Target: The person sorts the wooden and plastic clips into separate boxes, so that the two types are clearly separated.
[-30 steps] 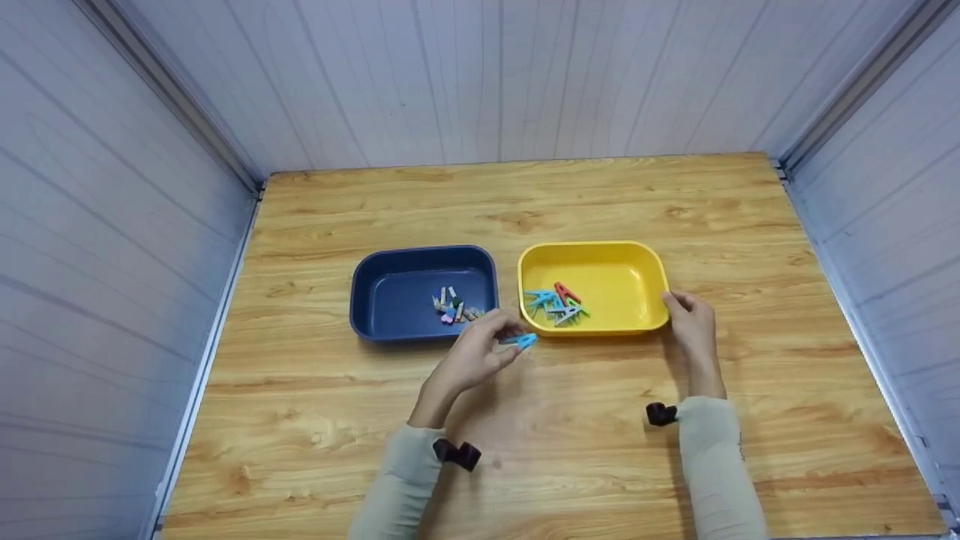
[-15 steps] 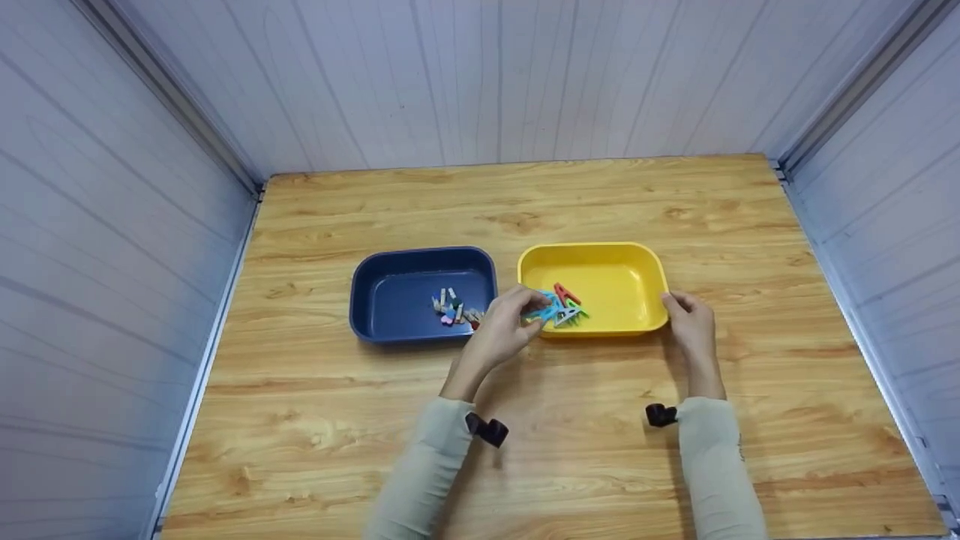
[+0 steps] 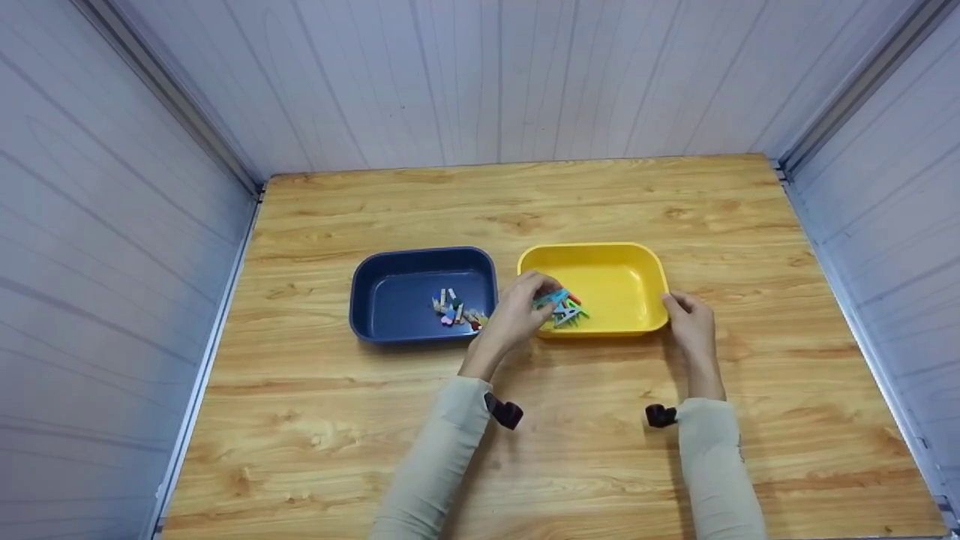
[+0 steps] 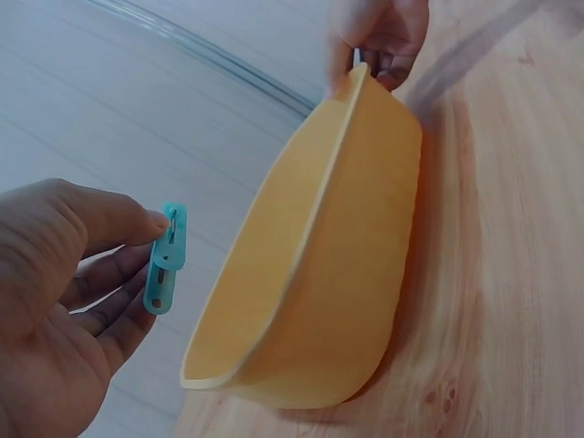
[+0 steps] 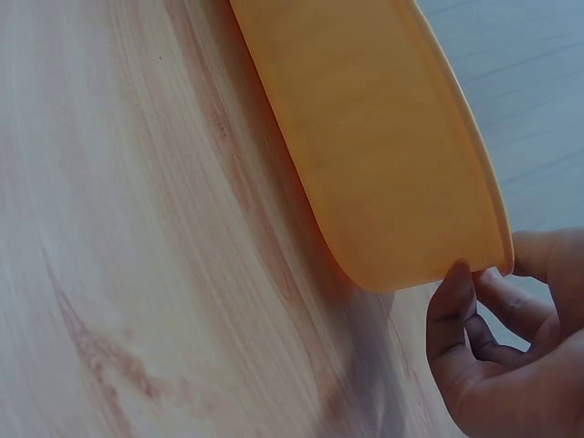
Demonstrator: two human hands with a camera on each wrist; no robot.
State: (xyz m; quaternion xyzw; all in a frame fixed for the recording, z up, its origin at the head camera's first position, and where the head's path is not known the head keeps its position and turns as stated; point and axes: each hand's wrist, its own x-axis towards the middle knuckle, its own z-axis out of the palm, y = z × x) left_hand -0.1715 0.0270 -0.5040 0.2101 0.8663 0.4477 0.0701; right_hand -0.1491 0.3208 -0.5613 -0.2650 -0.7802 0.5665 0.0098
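— Teal peg (image 4: 165, 260) is pinched in my left hand (image 3: 517, 315), hanging over the yellow tray (image 3: 637, 262), not yet dropped. My right hand (image 3: 690, 324) grips that tray's near right corner.

— How much is sorted?

— I'd say most: no pegs loose on the tabletop (image 3: 600, 450). Two trays; roughly four or five big pegs (image 3: 570, 311) in yellow, a cluster of small pegs (image 3: 454, 307) in the blue tray (image 3: 390, 262), too tiny to count.

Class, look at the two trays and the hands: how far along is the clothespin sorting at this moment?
Done: several large plastic clothespins lie in the yellow tray, and small pegs lie in the blue tray. In hand: the left hand pinches a turquoise clothespin over the yellow tray, while the right hand grips its corner. Left: releasing that clothespin; no others show on the table.
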